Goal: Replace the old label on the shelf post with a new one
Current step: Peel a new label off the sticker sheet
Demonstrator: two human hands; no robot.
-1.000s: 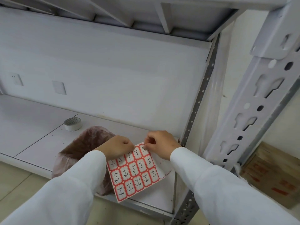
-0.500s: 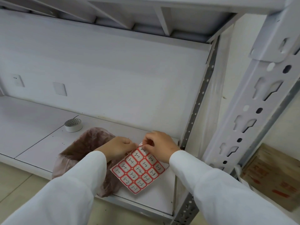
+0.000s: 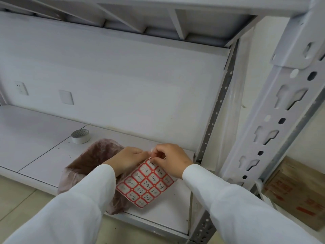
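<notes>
A sheet of red-bordered labels (image 3: 146,184) with handwritten numbers lies tilted low over the white shelf board (image 3: 35,152). My left hand (image 3: 127,158) grips the sheet's upper left edge. My right hand (image 3: 171,159) pinches at the top corner of the sheet, thumb and forefinger closed on a label there. Both arms wear white sleeves. The white slotted shelf post (image 3: 274,120) rises at the right, with no label visible on the part in view.
A brownish plastic bag (image 3: 89,161) sits open on the shelf, left of my hands. A roll of white tape (image 3: 80,136) stands behind it. A cardboard box (image 3: 299,192) rests on the floor right of the post. A perforated rear upright (image 3: 216,113) stands behind.
The label sheet has dropped and rotated flatter toward the shelf board. My right hand's fingers have closed in on the sheet's top corner; both hands stayed near the same spot.
</notes>
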